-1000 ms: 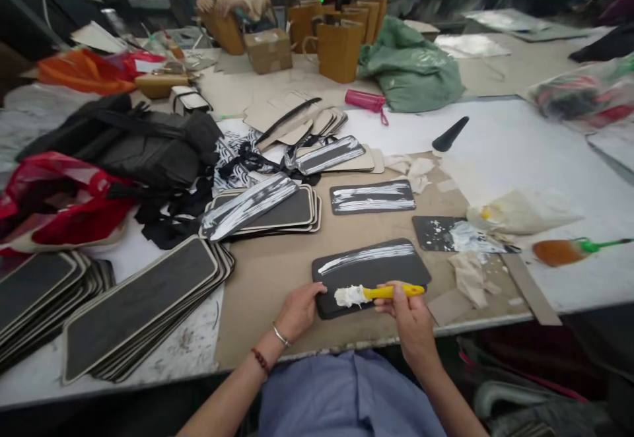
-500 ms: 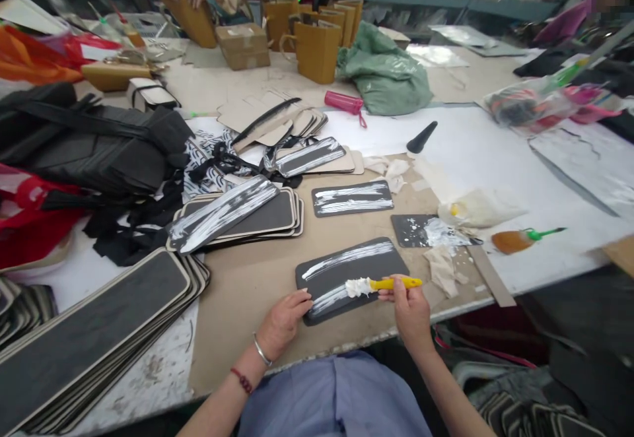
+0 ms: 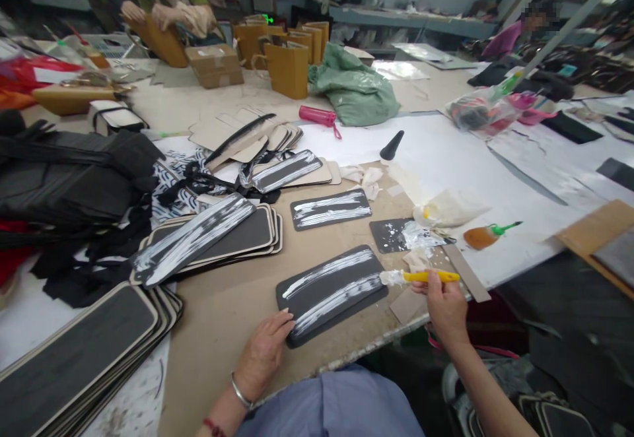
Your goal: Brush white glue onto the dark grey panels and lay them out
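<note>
A dark panel (image 3: 331, 292) with two long white streaks lies on brown board near the table's front edge. The fingertips of my left hand (image 3: 261, 351) rest on its lower left corner, closed together. My right hand (image 3: 446, 308) is closed on the yellow handle of a brush (image 3: 430, 276), whose white-coated bristles are at the panel's right end. Behind lies a smaller streaked panel (image 3: 331, 209). To the right, a dark scrap plate (image 3: 396, 235) carries white paste. Another streaked panel (image 3: 195, 242) rests askew on a stack at the left.
Long edged panels (image 3: 79, 351) are piled at the front left, beside black fabric pieces. An amber bottle (image 3: 479, 237) and a plastic bag of paste (image 3: 453, 207) lie at the right. A person handles a tan piece (image 3: 158, 41) across the table, near tan bags.
The brush in my right hand has moved right along the panel to its end, and the lower white streak is longer. The camera view has shifted, so the table appears further left.
</note>
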Demonstrator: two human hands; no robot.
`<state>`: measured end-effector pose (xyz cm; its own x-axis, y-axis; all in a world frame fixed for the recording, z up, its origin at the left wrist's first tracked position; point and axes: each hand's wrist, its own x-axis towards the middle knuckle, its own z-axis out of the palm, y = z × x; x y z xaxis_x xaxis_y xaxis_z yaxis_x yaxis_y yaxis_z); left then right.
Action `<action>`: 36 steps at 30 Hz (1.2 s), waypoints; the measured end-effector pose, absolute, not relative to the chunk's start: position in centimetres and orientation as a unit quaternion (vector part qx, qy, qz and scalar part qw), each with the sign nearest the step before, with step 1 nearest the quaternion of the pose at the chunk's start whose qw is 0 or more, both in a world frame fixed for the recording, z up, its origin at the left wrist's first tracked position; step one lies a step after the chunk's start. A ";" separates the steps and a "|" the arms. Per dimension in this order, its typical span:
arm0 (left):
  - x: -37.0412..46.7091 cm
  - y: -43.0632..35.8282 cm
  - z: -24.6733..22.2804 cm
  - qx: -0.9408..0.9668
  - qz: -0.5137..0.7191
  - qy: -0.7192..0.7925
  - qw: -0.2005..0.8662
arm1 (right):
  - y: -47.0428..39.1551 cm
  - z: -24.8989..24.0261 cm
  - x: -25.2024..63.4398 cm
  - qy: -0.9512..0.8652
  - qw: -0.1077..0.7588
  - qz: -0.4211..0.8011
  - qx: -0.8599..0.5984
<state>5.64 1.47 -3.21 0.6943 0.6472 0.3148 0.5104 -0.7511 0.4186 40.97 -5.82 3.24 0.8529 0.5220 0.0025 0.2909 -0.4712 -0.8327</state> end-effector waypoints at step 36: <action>6.4 0.1 -2.3 0.902 0.236 0.348 0.096 | -1.7 1.1 42.5 -0.243 0.516 0.131 -0.811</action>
<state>6.44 0.12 -2.30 0.6464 0.6730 0.3596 0.5822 -0.7396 0.3376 42.52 -1.74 1.09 0.8480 0.5287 0.0380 0.2587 -0.3503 -0.9002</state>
